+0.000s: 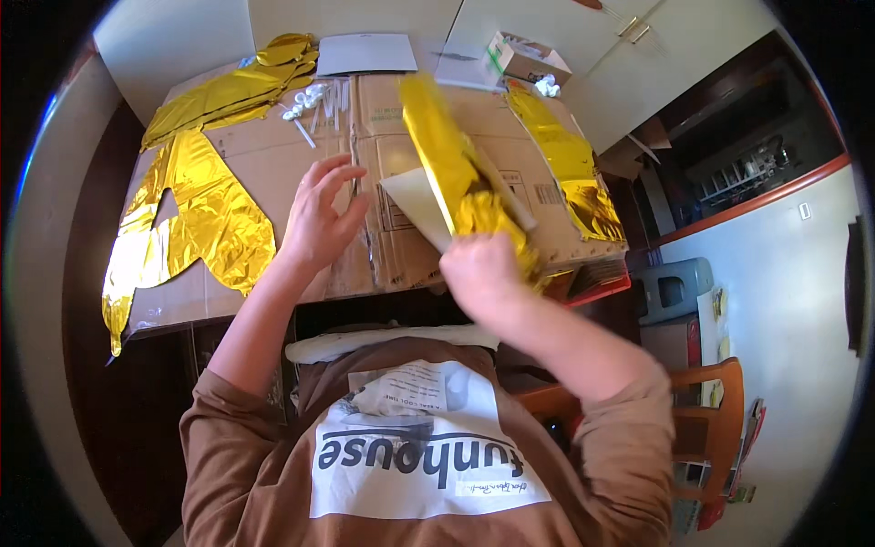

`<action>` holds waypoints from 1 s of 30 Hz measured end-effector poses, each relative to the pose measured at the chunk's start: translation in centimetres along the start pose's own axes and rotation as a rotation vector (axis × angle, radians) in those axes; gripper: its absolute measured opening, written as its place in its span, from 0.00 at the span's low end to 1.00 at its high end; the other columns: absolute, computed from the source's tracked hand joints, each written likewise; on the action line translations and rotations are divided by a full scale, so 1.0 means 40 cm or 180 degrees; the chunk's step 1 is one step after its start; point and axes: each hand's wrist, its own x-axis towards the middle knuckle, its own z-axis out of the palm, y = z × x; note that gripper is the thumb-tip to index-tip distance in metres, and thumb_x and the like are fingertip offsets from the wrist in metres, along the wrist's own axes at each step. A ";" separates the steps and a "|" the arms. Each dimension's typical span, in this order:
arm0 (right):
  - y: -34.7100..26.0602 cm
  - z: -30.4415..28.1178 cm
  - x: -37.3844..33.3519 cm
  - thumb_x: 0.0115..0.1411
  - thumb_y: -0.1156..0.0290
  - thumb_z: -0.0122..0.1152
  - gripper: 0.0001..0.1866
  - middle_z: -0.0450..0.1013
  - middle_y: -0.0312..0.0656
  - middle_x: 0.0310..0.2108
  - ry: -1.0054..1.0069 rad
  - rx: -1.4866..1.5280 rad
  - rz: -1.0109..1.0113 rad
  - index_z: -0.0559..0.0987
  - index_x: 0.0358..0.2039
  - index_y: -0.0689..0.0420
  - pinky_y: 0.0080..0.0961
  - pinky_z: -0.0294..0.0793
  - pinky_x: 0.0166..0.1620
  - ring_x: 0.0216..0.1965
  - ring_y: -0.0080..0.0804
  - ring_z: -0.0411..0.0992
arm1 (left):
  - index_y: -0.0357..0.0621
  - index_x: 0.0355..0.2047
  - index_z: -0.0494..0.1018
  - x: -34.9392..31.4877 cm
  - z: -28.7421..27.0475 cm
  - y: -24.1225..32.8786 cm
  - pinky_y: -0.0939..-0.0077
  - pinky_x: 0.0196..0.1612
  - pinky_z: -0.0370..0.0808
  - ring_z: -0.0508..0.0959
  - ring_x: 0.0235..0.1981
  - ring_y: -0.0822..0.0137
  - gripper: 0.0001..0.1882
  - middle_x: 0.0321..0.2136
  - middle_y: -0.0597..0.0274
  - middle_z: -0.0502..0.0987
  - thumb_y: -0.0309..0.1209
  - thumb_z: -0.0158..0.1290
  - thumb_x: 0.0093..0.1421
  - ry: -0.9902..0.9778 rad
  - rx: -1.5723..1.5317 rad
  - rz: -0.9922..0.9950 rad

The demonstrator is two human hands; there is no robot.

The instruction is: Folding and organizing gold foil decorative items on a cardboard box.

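Note:
My right hand [483, 273] is closed round the near, crumpled end of a flat gold foil balloon [437, 137]. The balloon stretches away from me, slightly blurred, over the cardboard. A pale sheet [415, 205] lies partly beneath it. To the left, my left hand [324, 219] is held above the cardboard with fingers apart and nothing in them. Beside that hand, a flat foil balloon [214, 205] with pointed legs and a small hole is spread out, one tip hanging past the table's front edge. Another long gold foil balloon [570, 159] lies at the right.
Flattened cardboard [387, 109] covers the table. Stacked gold foil balloons [223, 96] lie at the back left, near white sticks [330, 105] and small white clumps [305, 98]. A white flat panel [367, 53] and an open box [529, 59] stand behind. A wooden chair [725, 410] is at the right.

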 end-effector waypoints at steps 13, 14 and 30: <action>0.098 -0.029 -0.077 0.57 0.58 0.69 0.16 0.78 0.48 0.25 -0.0282 0.2568 0.0699 0.83 0.28 0.59 0.37 0.75 0.33 0.27 0.46 0.78 | 0.41 0.42 0.79 -0.155 0.014 0.099 0.56 0.52 0.73 0.76 0.48 0.49 0.12 0.45 0.52 0.76 0.30 0.61 0.58 -0.0337 0.0479 0.0335; 0.133 0.004 -0.082 0.59 0.64 0.67 0.12 0.79 0.47 0.30 0.0146 0.2466 0.0624 0.83 0.31 0.61 0.37 0.75 0.34 0.29 0.45 0.78 | 0.41 0.42 0.78 -0.158 0.024 0.105 0.56 0.53 0.72 0.76 0.48 0.49 0.13 0.45 0.52 0.76 0.30 0.61 0.58 -0.0382 0.0490 0.0378; 0.203 0.285 -0.186 0.66 0.59 0.58 0.25 0.66 0.46 0.65 0.0850 0.1800 -0.0394 0.73 0.60 0.56 0.47 0.59 0.67 0.66 0.47 0.62 | 0.42 0.47 0.76 -0.213 0.123 0.125 0.52 0.59 0.69 0.75 0.53 0.52 0.22 0.45 0.57 0.76 0.38 0.65 0.54 -0.0642 0.0816 0.1163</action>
